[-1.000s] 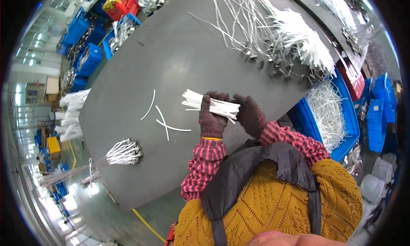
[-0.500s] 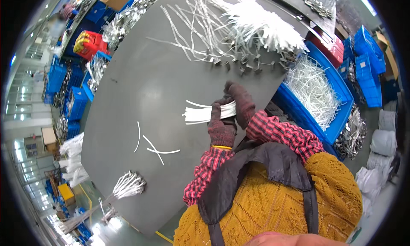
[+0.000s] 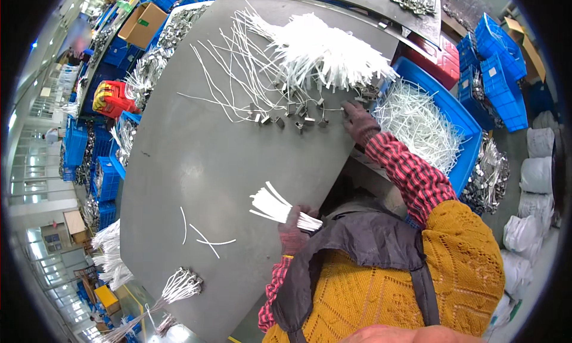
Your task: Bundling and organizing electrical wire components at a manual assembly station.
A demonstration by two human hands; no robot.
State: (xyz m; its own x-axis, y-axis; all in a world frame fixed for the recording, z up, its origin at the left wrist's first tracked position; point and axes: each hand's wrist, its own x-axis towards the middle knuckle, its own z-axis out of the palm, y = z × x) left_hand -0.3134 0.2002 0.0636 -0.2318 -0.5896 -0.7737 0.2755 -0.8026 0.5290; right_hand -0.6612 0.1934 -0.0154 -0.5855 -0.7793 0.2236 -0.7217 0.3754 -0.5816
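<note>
Your dark-gloved left hand [image 3: 292, 233] clasps a fanned bundle of slim white strips [image 3: 273, 207] at the smooth grey counter's [image 3: 238, 158] near edge; your right hand [image 3: 361, 123] nears blocky-ended strands [image 3: 229, 75], its grip unclear

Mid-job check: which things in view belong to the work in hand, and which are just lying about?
Likely in the work:
- bunch of white strips, held by the gloved left hand
- pile of white strands with metal pieces, near the gloved right hand

Apparently just lying about:
- crossed white strips
- cardboard box
- red crate
</note>
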